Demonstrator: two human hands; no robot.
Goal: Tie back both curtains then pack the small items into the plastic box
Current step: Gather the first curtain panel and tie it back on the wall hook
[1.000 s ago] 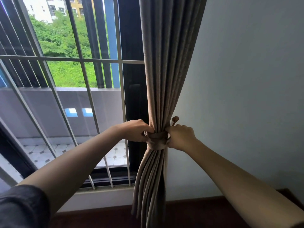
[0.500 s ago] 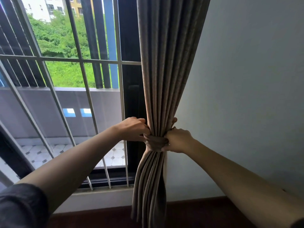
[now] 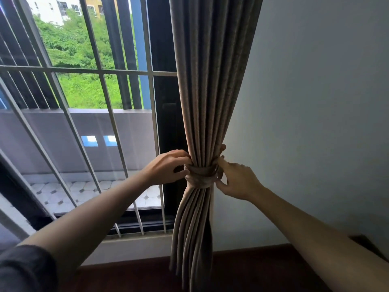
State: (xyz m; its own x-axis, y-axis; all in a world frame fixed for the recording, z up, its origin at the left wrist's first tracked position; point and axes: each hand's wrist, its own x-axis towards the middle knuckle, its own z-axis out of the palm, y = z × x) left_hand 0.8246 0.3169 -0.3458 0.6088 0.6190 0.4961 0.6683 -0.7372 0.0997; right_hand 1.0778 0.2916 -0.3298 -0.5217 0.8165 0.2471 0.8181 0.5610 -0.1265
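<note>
By the window (image 3: 101,70), left hand (image 3: 168,168) and right hand (image 3: 239,181) pinch the curtain's (image 3: 210,81) tieback (image 3: 200,175), its back hidden.

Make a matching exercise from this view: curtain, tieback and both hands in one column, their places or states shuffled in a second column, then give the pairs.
Column one
1 curtain
2 tieback
3 left hand
4 right hand

Column two
a holds the tieback on the wall side
b bunched into vertical folds
c holds the tieback on the window grille side
d wrapped around the bunched fabric

Pairs: 1-b, 2-d, 3-c, 4-a
</note>
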